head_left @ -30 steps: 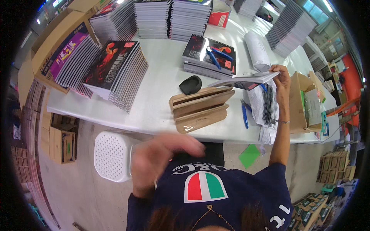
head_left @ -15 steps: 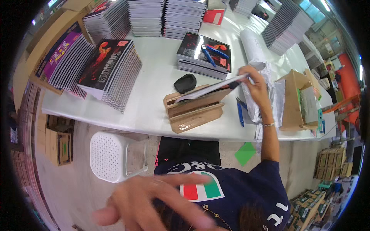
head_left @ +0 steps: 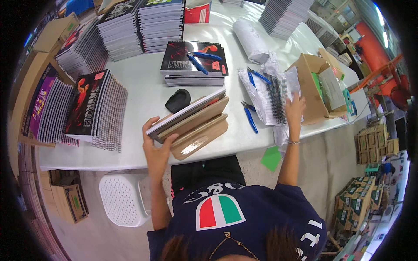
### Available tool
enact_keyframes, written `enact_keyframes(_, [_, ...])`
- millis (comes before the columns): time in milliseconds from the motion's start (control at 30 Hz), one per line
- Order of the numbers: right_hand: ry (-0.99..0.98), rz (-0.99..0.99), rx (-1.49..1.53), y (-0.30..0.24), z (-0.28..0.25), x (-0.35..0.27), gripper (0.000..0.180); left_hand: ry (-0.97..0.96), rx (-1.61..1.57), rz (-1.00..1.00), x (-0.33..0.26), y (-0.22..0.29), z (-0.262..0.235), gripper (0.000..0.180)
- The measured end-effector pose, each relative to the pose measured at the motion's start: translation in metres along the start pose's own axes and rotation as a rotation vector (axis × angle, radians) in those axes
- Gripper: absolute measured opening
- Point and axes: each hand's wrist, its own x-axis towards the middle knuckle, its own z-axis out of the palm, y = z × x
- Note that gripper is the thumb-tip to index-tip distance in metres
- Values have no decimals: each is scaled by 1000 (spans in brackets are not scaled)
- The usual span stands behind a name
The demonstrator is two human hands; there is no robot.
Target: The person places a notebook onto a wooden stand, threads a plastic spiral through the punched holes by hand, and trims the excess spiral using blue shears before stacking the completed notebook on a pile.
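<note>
My left hand (head_left: 157, 145) grips the left end of an upright notebook (head_left: 191, 112), thumb in front and fingers behind. The notebook leans in a slotted wooden stand (head_left: 202, 141) near the table's front edge. My right hand (head_left: 295, 108) is at the right edge of a bundle of dark wire binding coils (head_left: 276, 98), fingers bent and a little apart. I see nothing held in it. The coils lie on crumpled white wrapping (head_left: 257, 95). One pair of blue-handled cutters (head_left: 260, 77) rests on that wrapping, and another pair of blue-handled cutters (head_left: 249, 117) lies left of it.
Behind the stand are a black rounded object (head_left: 178, 101) and a notebook pile (head_left: 193, 61) with blue-handled pliers (head_left: 199, 61) on top. Spiral notebooks (head_left: 102, 113) stand at left, taller stacks (head_left: 161, 26) behind. An open cardboard box (head_left: 310, 89) sits at right; a white stool (head_left: 122, 200) is below.
My left hand has come up from below to the notebook's left end. My right hand has left the notebook and moved right to the coils. The view has shifted.
</note>
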Motion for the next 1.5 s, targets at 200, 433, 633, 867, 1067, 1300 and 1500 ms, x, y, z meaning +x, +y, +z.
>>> enact_keyframes(200, [-330,56,-130,75,23,-25,28,-79,-17,-28,27,-32,-56,68])
enact_keyframes(433, [75,204,466,84,26,-24,23,39,-109,172,43,-8,-46,68])
enact_keyframes(633, [284,225,1256,-2,-56,-5,17,183,-62,116,32,13,-21,62])
enact_keyframes(867, [-72,-208,1394,-114,-89,-15,17,298,702,572,7,38,36,70])
enact_keyframes(1067, [-693,-436,1177,-175,-78,-46,18,143,771,519,16,56,76,51])
enact_keyframes(1300, [-689,-595,1022,-185,-74,-49,15,151,802,525,22,47,80,35])
enact_keyframes(1500, [-674,-713,975,-187,-84,-49,17,190,744,577,14,32,79,31])
